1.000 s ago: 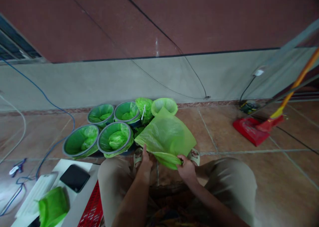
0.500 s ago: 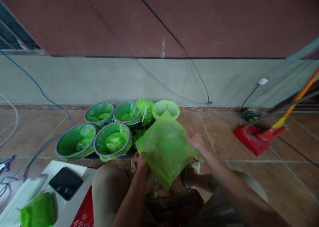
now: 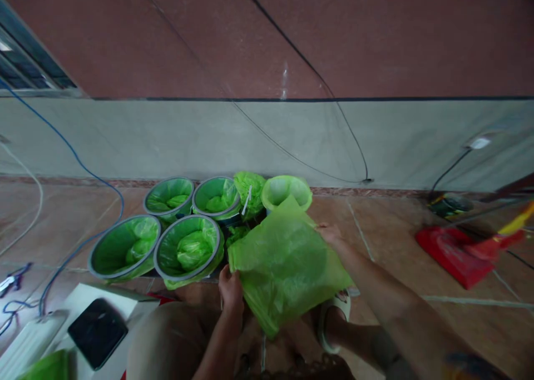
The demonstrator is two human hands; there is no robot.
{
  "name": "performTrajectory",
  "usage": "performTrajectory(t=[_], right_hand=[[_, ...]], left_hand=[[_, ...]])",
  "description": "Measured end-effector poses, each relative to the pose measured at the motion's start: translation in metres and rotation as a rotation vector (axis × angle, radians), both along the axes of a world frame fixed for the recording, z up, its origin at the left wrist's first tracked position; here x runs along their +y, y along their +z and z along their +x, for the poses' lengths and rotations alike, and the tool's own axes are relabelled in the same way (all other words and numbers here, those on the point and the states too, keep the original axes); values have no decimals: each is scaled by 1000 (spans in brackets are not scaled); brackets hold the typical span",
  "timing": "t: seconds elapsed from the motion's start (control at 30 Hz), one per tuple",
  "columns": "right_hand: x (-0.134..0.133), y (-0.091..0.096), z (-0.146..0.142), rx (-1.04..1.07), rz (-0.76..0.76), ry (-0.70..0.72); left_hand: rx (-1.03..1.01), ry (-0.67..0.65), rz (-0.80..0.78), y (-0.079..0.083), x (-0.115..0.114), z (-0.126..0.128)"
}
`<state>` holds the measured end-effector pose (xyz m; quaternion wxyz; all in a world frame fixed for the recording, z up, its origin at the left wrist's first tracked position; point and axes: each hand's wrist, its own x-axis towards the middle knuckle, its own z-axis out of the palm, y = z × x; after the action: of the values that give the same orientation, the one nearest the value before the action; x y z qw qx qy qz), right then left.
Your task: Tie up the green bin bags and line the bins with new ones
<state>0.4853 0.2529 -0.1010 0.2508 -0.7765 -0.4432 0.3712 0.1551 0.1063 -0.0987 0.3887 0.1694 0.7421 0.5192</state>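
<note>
A light green plastic bag is spread out in front of my knees. My left hand is closed on its near left corner. My right hand reaches to the bag's far right edge and touches it there; most of its fingers are hidden behind the plastic. Just beyond the bag stand several round bins lined with green bags, and a bin fully covered in green sits at the back.
A grey wall runs behind the bins, with black and blue cables along it. A red dustpan lies on the tiled floor at the right. A black phone rests on a white board at lower left, beside a green bag roll.
My right hand left the bag's near edge and moved to its far right edge. The bag has been spread wider and flatter. My view has shifted slightly left.
</note>
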Motion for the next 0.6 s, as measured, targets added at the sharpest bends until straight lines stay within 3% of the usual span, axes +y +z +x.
performTrajectory(t=[0.13,0.23,0.3,0.37,0.43,0.5,0.6], right_hand=[[-10,30,8,159,90,-109],[-27,71,18,456,237,-129],[-42,104,24,636,320,-59],[-57,135,30,675,347,82],[-70,158,34,629,343,255],[-79,167,37,493,310,425],[-90,153,35,2,217,585]], left_hand=[[-44,43,16,18,8,-8],[-144,1,61,46,19,-17],[-238,-71,160,70,27,-24],[-302,-180,259,95,34,-32],[-275,-342,311,116,38,-39],[-113,-519,333,132,40,-45],[419,-733,305,145,42,-50]])
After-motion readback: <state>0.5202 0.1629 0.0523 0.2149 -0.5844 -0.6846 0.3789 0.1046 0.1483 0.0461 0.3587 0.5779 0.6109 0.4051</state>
